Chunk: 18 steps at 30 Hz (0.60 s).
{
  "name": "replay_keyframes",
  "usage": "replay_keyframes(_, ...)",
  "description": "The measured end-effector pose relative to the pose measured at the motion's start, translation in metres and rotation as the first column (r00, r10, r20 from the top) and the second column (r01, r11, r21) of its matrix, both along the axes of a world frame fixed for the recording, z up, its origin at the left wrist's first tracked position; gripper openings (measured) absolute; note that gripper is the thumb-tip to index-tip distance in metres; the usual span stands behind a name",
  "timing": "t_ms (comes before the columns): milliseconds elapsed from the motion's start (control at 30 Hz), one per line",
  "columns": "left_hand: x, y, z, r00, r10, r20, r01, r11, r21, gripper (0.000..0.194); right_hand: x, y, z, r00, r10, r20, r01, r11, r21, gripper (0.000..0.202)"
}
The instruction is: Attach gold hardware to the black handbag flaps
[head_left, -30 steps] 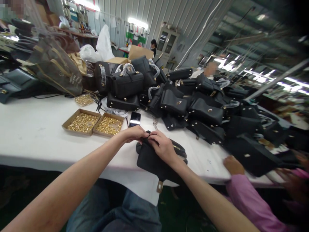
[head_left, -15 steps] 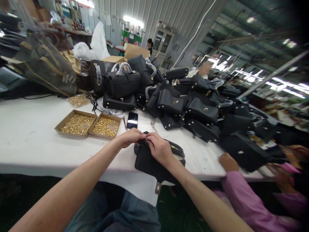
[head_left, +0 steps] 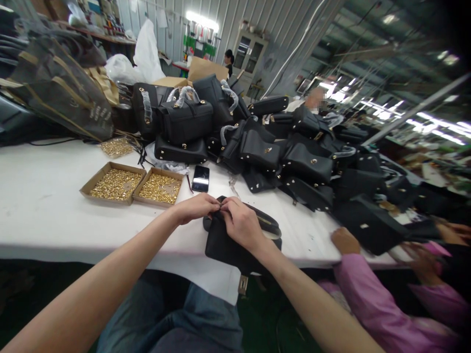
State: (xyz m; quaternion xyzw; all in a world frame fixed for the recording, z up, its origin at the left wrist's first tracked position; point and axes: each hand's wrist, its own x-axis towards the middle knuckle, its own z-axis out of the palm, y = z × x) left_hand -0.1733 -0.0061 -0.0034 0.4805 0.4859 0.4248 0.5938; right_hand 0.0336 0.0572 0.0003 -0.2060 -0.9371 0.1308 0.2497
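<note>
Jeans [head_left: 206,314] at seven o'clock from a black bag [head_left: 222,245] on the near edge of a white table [head_left: 47,206], with a metal clasp [head_left: 243,285] past that edge at six. At the bag's top edge, left hand [head_left: 198,206] and right hand [head_left: 241,220] together, thumbs and fingers of both pinched on the black material; anything small between them too hidden to tell. At three, a co-worker's hand [head_left: 345,240], curled, in a pink sleeve [head_left: 368,289]. At ten, two cardboard boxes [head_left: 106,199] side by side, with many small gold-coloured pieces [head_left: 116,184] inside; at eleven, a phone [head_left: 200,179]. From eleven round to nearly three, a heap of black handbags [head_left: 259,149], some handles in clear plastic. At ten, beyond the boxes, a brown tote bag [head_left: 69,98]. Farthest, at twelve, a person [head_left: 230,69] near a cabinet [head_left: 252,54].
</note>
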Motion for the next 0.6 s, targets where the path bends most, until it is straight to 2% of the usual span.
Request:
replay_keyframes(133, -0.002, -0.001, -0.002, 0.999, -0.035, -0.018, 0.035, 0.999, 0.003, 0.025, -0.002, -0.001, -0.002, 1.0, 0.005, -0.008, -0.005, 1.0, -0.006, 0.013)
replay_keyframes(333, 0.001, -0.004, -0.012, 0.998, 0.035, -0.061, -0.032, 0.998, 0.056, 0.021, 0.001, -0.001, -0.004, 0.997, 0.061, -0.052, -0.063, 0.998, -0.021, 0.014)
replay_keyframes(433, 0.001, -0.007, -0.017, 0.998, 0.063, -0.022, -0.061, 0.996, 0.07, 0.022, 0.004, 0.0, -0.003, 0.99, 0.115, -0.078, -0.119, 0.991, -0.054, 0.016)
replay_keyframes(600, -0.002, -0.01, -0.022, 0.996, 0.035, 0.082, -0.039, 0.998, 0.053, 0.03, 0.006, 0.0, 0.0, 0.985, 0.132, -0.113, -0.145, 0.982, -0.121, 0.018)
